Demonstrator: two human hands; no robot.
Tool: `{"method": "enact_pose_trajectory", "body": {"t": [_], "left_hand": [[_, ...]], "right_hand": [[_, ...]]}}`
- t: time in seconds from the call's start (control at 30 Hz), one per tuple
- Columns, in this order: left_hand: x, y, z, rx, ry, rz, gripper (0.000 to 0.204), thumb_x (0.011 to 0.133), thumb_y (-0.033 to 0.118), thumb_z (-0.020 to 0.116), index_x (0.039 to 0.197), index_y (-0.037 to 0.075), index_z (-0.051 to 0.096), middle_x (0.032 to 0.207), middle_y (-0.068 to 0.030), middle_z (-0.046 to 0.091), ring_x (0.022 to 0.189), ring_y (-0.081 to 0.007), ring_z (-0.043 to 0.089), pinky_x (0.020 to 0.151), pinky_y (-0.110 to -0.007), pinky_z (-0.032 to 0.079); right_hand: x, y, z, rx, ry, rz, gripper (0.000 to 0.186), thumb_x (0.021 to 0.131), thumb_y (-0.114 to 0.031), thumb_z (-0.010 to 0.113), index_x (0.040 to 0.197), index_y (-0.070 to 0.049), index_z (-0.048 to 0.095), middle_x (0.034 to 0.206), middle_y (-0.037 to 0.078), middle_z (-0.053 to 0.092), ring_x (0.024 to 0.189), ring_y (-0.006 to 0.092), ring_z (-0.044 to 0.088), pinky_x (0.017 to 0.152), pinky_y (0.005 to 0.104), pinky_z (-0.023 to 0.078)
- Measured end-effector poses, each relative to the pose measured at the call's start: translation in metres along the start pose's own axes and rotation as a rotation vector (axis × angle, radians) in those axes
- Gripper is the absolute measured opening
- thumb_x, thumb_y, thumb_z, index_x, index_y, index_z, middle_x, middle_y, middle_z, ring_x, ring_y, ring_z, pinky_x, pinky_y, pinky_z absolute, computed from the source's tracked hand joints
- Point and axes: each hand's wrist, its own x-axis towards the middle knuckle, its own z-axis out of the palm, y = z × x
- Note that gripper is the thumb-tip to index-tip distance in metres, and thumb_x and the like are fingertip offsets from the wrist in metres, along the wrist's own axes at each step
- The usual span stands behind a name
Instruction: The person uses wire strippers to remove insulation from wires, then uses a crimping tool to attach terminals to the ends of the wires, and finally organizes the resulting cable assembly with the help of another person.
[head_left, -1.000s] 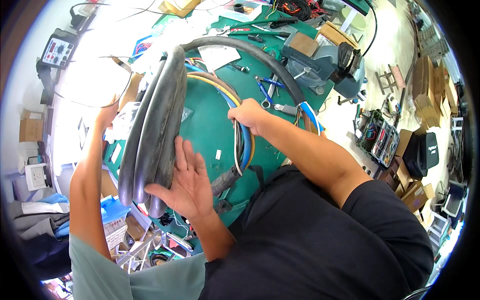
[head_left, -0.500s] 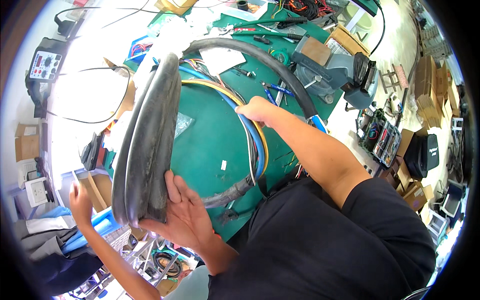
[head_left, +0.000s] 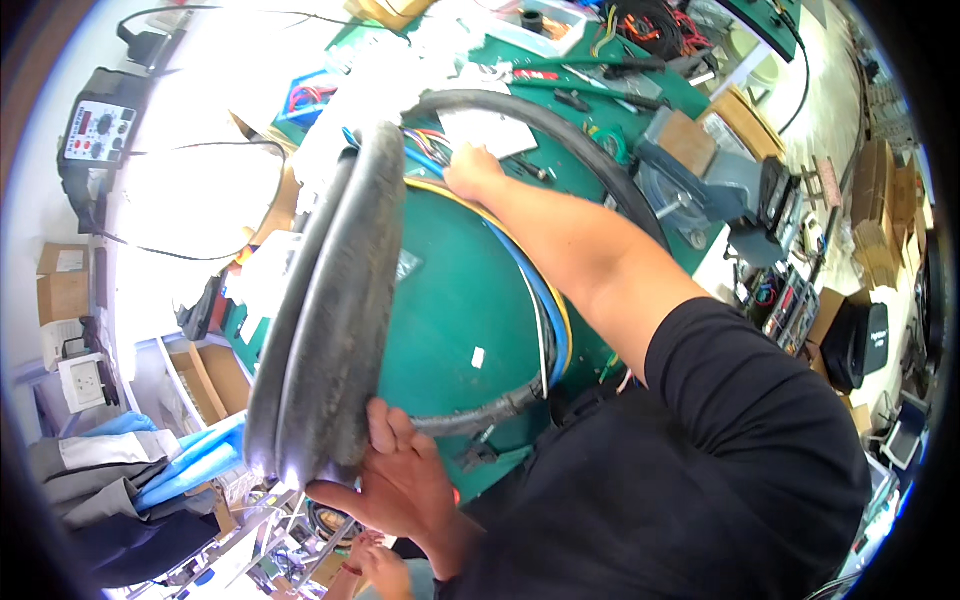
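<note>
A coil of thick black cable (head_left: 335, 330) stands on edge at the left, its loops side by side. My left hand (head_left: 405, 485) is closed about its lower near end, with the thumb below. From the cable's opened jacket (head_left: 490, 407) run blue (head_left: 558, 345) and yellow insulated wires (head_left: 568, 318) and thinner ones, curving over the green table mat (head_left: 450, 290). My right hand (head_left: 475, 172) is closed on this wire bundle near its far end, beside a white sheet (head_left: 490, 130); its fingertips are partly hidden. The cable's black arc (head_left: 570, 135) passes beyond that hand.
A bench vise (head_left: 690, 180) stands at the right table edge. Green-handled cutters (head_left: 590, 75) and a parts tray (head_left: 535, 25) lie at the back. Another person's hands (head_left: 375, 565) show at the bottom. A power supply box (head_left: 100, 130) is at the far left.
My right hand has moved along the wire bundle, away from me and to the left. My left hand stays on the coil. The other person's raised arm has come down, and the view has shifted.
</note>
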Motion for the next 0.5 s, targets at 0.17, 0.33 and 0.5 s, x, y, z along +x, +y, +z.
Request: {"method": "enact_pose_trajectory", "body": {"t": [0.17,0.33,0.5], "left_hand": [[0.008,-0.001,0.008,0.068,0.065,0.013,0.097,0.088,0.071,0.049,0.153,0.006,0.019,0.143,-0.0259,0.041,0.128,-0.0384,0.045,0.104,-0.049,0.04],[0.008,0.015,0.004,0.121,0.099,0.02,0.094,0.091,0.066,0.051,0.152,0.002,0.019,0.139,-0.0243,0.044,0.126,-0.0373,0.047,0.105,-0.047,0.042],[0.018,0.016,0.008,0.056,0.054,-0.015,0.093,0.093,0.06,0.052,0.15,-0.005,0.018,0.145,-0.0303,0.039,0.132,-0.0403,0.044,0.108,-0.044,0.041]], "right_hand": [[0.016,0.002,0.005,0.005,-0.017,0.046,0.033,0.085,-0.015,0.058,0.113,0.002,0.066,0.119,0.026,0.063,0.111,0.0364,0.062,0.094,0.042,0.05],[0.019,0.004,-0.028,-0.162,-0.071,-0.105,0.031,0.081,-0.018,0.056,0.1,0.0,0.071,0.105,0.024,0.068,0.103,0.037,0.065,0.088,0.0442,0.051],[0.008,0.018,-0.077,-0.041,-0.282,-0.215,0.029,0.082,-0.023,0.063,0.1,-0.001,0.069,0.091,0.017,0.069,0.084,0.0256,0.066,0.077,0.0376,0.05]]}}
